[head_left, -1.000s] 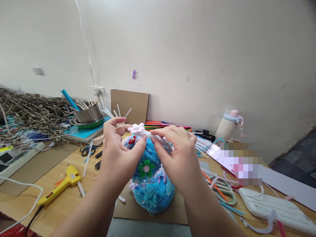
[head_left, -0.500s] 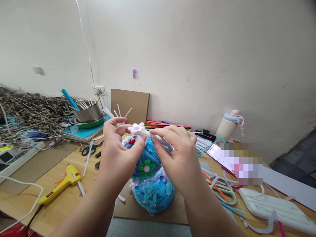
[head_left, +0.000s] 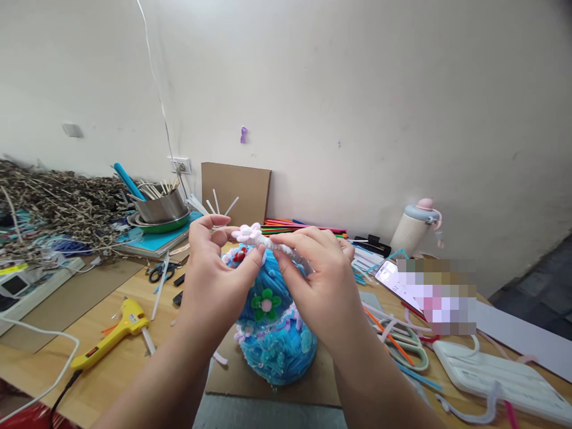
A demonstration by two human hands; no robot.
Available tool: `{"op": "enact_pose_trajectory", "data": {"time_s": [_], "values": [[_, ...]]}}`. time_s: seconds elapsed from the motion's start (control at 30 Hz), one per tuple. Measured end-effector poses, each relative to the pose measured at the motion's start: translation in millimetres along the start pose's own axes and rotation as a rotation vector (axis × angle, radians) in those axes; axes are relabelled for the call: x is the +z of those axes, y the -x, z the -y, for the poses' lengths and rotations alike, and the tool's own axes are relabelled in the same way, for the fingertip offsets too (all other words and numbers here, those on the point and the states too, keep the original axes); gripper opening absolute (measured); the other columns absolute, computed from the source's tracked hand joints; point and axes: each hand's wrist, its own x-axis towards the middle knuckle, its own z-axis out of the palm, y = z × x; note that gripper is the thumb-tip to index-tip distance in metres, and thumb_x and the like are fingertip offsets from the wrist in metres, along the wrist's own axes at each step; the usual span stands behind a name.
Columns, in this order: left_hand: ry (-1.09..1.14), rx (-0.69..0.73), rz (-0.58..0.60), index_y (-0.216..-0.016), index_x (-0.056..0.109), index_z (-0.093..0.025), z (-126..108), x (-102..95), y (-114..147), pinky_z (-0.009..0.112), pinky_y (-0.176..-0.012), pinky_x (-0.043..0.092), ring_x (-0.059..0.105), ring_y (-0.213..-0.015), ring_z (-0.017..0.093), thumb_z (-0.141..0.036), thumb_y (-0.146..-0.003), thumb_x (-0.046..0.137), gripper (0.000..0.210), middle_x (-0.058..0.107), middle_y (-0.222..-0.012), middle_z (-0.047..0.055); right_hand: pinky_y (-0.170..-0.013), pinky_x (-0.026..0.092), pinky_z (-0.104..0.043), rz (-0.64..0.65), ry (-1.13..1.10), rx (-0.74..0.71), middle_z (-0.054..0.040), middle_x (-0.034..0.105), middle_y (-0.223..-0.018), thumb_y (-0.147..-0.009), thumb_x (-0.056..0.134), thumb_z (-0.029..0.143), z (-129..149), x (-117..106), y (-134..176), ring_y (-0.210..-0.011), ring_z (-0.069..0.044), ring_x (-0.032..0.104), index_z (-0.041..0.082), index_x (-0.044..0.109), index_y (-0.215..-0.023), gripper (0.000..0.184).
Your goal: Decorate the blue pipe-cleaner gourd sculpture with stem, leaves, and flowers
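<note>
A blue fuzzy pipe-cleaner basket [head_left: 277,342] stands on a cardboard sheet [head_left: 232,375] at the table's middle, with a green flower [head_left: 266,302] on its side. Its white fuzzy handle [head_left: 272,242] arches over the top and carries a pale pink flower [head_left: 248,233]. My left hand [head_left: 214,280] pinches the handle just under the pink flower. My right hand [head_left: 319,280] grips the handle a little to the right, thumb and fingers closed round it. The handle's right end is hidden behind my right hand.
A yellow glue gun [head_left: 114,332] lies at the left with its cord. Scissors [head_left: 158,271], a steel pot of sticks [head_left: 161,205] and a heap of brown twigs [head_left: 53,205] stand behind. At the right are a phone [head_left: 395,280], loose pipe cleaners [head_left: 393,339], a white board [head_left: 504,378] and a bottle [head_left: 417,226].
</note>
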Motion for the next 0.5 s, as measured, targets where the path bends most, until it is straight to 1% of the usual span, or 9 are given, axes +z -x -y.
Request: {"op": "enact_pose_trajectory", "data": {"time_s": [0.5], "values": [[-0.04,0.037,-0.006,-0.111,0.041,-0.021,4.4,0.3,-2.2,0.028,-0.068,0.051,0.065,-0.087,0.019,-0.029,-0.068,0.072,0.053,0.065,-0.095,0.004,-0.084,0.029,-0.039,-0.017,-0.009,-0.014,0.0003,0.069,-0.097,-0.088,0.057,0.025,-0.9,0.9,-0.2,-0.094,-0.021,0.059,0.029,0.068,-0.098,0.015]]}}
